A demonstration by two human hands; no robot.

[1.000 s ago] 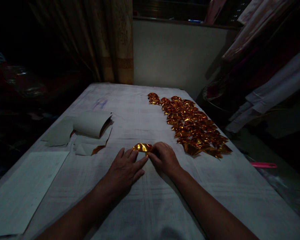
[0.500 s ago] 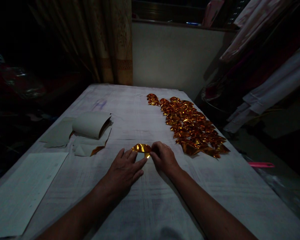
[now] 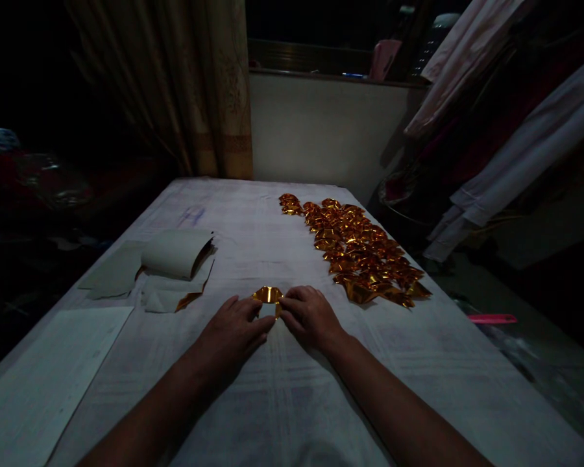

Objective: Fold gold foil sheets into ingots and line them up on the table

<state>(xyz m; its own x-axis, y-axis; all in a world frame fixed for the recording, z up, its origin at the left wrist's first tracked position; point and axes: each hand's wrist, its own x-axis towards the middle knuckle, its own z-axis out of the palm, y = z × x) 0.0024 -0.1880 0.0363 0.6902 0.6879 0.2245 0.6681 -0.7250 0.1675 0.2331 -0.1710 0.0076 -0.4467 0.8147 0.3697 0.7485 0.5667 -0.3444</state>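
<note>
Head view — my left hand (image 3: 233, 329) and right hand (image 3: 312, 316) pinch a gold foil piece (image 3: 268, 294) between thumbs and fingers — folded foil ornaments (image 3: 357, 243) lie beyond, rightward.

Colour log, head camera: gold foil over a pale checked cloth.
I read the foil piece (image 3: 268, 295) as bright yellow-gold, its shine almost white at the middle; the foil heap (image 3: 357, 250) runs deeper, amber to copper with brown shadows. The tablecloth (image 3: 272, 402) I log as greyish white, crossed by faint mauve plaid bands, with one violet-blue mark (image 3: 192, 214). Curled sheets (image 3: 172, 253): grey-white backs, copper-gold at one turned corner. Flat sheet (image 3: 53, 370): plain pale grey-green. Curtain (image 3: 231, 84): brown-gold, leafy motif, tawnier band low down. Wall (image 3: 306, 130): dull off-white. I also record a hot-pink strip (image 3: 492, 318) and a dusty-pink cup (image 3: 384, 59).
</note>
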